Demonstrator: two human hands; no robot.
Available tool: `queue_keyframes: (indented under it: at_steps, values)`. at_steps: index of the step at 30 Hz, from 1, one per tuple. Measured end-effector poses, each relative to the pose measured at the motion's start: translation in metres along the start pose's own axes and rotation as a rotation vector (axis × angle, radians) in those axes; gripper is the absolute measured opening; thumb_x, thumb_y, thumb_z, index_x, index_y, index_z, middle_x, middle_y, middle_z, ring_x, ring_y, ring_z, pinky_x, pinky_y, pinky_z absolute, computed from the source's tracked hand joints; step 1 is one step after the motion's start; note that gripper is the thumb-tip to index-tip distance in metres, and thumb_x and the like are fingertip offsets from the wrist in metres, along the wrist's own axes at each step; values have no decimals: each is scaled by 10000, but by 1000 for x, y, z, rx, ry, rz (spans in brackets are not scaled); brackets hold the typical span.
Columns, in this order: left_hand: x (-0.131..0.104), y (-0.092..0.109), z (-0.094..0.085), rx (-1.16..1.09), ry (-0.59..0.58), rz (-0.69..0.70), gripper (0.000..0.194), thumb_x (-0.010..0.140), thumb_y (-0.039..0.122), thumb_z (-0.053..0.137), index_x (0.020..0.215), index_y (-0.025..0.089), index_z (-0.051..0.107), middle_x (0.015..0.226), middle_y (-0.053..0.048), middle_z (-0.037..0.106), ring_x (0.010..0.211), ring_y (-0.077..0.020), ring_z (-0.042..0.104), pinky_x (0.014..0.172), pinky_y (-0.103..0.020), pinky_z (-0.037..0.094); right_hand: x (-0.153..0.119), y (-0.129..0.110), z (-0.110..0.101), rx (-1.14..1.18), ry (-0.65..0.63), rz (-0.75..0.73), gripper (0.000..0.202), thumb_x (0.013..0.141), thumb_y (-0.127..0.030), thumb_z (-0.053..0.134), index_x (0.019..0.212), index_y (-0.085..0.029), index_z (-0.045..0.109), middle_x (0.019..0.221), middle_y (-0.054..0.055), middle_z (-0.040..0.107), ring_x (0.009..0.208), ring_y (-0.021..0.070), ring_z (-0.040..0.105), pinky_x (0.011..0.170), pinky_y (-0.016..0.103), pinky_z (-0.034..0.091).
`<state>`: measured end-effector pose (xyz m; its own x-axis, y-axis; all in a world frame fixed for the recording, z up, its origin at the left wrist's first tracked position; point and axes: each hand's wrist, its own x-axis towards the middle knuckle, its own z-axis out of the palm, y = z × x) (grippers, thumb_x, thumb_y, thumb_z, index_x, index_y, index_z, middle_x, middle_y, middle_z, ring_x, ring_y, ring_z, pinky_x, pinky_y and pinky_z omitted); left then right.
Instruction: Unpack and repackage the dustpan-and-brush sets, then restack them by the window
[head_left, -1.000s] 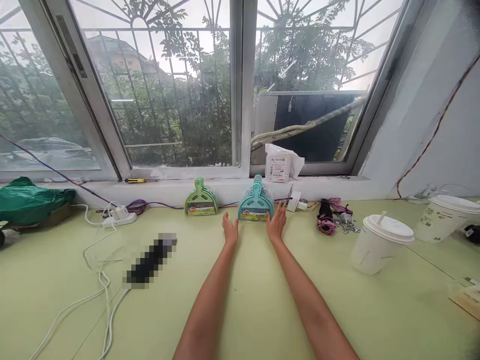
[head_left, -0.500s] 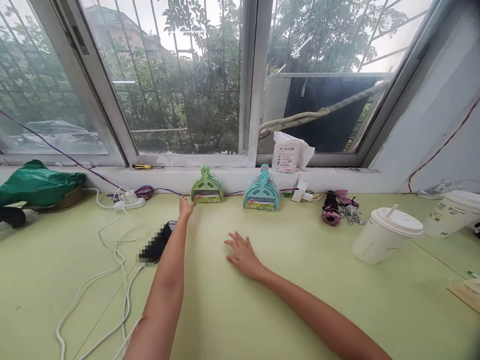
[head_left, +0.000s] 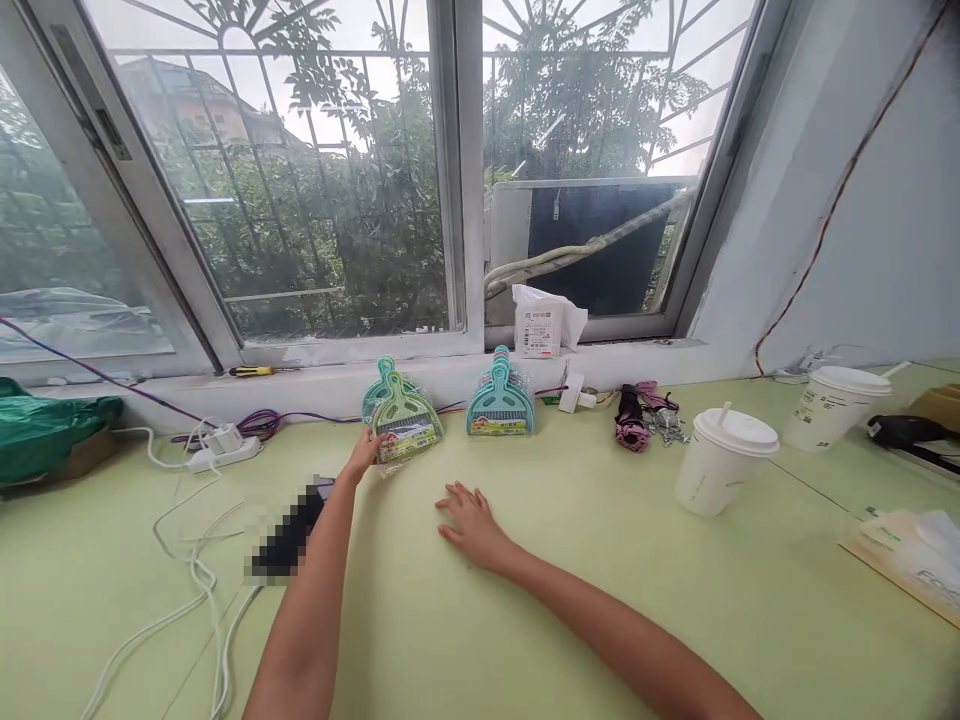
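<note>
My left hand (head_left: 364, 455) grips the lower left edge of a green dustpan and brush set (head_left: 407, 425) in clear wrapping. That set is tilted and stands out in front of a teal dustpan set (head_left: 385, 378), partly hidden behind it at the wall. To the right, several teal dustpan sets (head_left: 501, 400) stand stacked one behind another against the wall. My right hand (head_left: 472, 522) is open, fingers spread, palm down at the table surface and holding nothing.
On the right are two white lidded cups (head_left: 726, 460) and a folded umbrella (head_left: 631, 420). A power strip (head_left: 225, 450), white cables (head_left: 202, 575) and a blurred black object (head_left: 289, 535) lie left. A screwdriver (head_left: 252, 371) and a white package (head_left: 546, 322) rest on the sill.
My left hand has taken hold of the front green dustpan set and pulled it forward and tilted it, uncovering a teal one. The view has turned rightward. My right hand stays spread.
</note>
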<state>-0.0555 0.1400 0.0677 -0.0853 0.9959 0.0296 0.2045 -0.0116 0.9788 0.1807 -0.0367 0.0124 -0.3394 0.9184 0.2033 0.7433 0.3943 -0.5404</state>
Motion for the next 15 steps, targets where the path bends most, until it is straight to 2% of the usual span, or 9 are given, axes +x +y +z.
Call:
queue_keyframes:
  at_steps: [2,4,6,8,10,12,14,15]
  values:
    - [-24,4,10,-142,-12,-129,336,742,395,653,1000,194,577,786,-44,680,673,-168,655,585,-267,515,0,-1,-2,-9,75,-3,411,872,-266,496,1283,-244,495,1493,93,342,1417,219,239,1140,484,188]
    - [-53,5,23,-256,18,-192,284,768,379,625,963,177,582,750,-34,665,647,-147,649,561,-236,507,-3,-3,-7,-25,267,1,506,879,-220,453,1381,-212,392,1514,116,293,1417,209,236,1126,441,247]
    - [-87,3,39,-350,-2,-206,253,771,354,622,933,164,581,746,-32,663,648,-140,651,562,-227,510,-9,-7,-15,-74,524,-1,548,913,-227,384,1450,-189,279,1532,122,251,1441,216,160,1137,454,212]
    - [-120,-2,56,-418,-82,-208,273,747,328,656,951,170,567,797,-38,676,664,-143,657,582,-244,525,-18,-9,-23,-149,645,-66,510,942,-245,338,1448,-207,293,1511,107,309,1434,232,181,1142,500,150]
    - [-150,-7,70,-460,-184,-192,367,700,309,716,1001,182,547,880,-54,686,711,-161,670,621,-281,547,-30,-8,-30,-191,618,-163,427,956,-240,324,1369,-240,433,1374,85,507,1336,222,379,1128,485,182]
    - [-173,-13,81,-485,-244,-175,480,641,303,779,1033,187,527,942,-76,684,759,-183,676,652,-314,560,-44,-5,-34,-172,534,-208,367,959,-230,326,1226,-239,577,1099,66,678,1093,186,582,1056,393,316]
    - [-187,-16,87,-483,-263,-160,560,588,314,824,1039,184,518,974,-92,680,776,-196,675,665,-333,565,-57,-1,-36,-122,469,-176,347,955,-237,334,1100,-212,649,881,55,715,865,162,644,908,304,422]
    - [-192,-17,88,-469,-276,-149,581,572,326,835,1039,180,520,984,-99,680,777,-201,674,667,-338,566,-63,0,-36,-96,441,-147,341,952,-250,343,1062,-200,662,842,57,714,811,159,646,846,280,441]
